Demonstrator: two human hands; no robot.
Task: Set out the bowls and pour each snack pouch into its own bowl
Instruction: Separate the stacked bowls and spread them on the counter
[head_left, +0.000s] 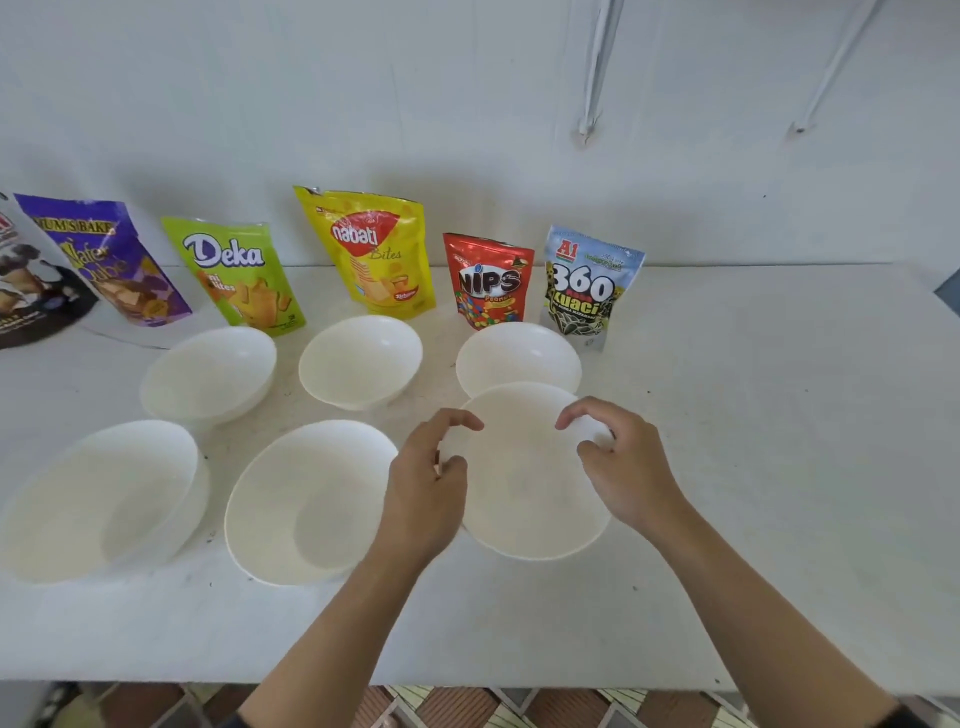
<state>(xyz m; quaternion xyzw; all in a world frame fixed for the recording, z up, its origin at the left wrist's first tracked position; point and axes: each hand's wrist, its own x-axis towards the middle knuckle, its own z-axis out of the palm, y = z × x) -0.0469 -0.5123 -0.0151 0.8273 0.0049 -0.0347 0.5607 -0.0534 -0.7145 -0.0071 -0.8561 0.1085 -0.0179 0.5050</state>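
left hand and right hand curled, fingers loosely open, flanking white bowl

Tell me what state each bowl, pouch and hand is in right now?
Front right bowl: empty, between both hands.
Other five bowls, e.g.: empty, upright.
Deka pouch: standing, leaning.
Nabati pouch: standing, top corner looks torn.
Nips pouch: standing.
Kuaci pouch: standing.
Left hand: open, at bowl rim.
Right hand: open, at bowl rim.
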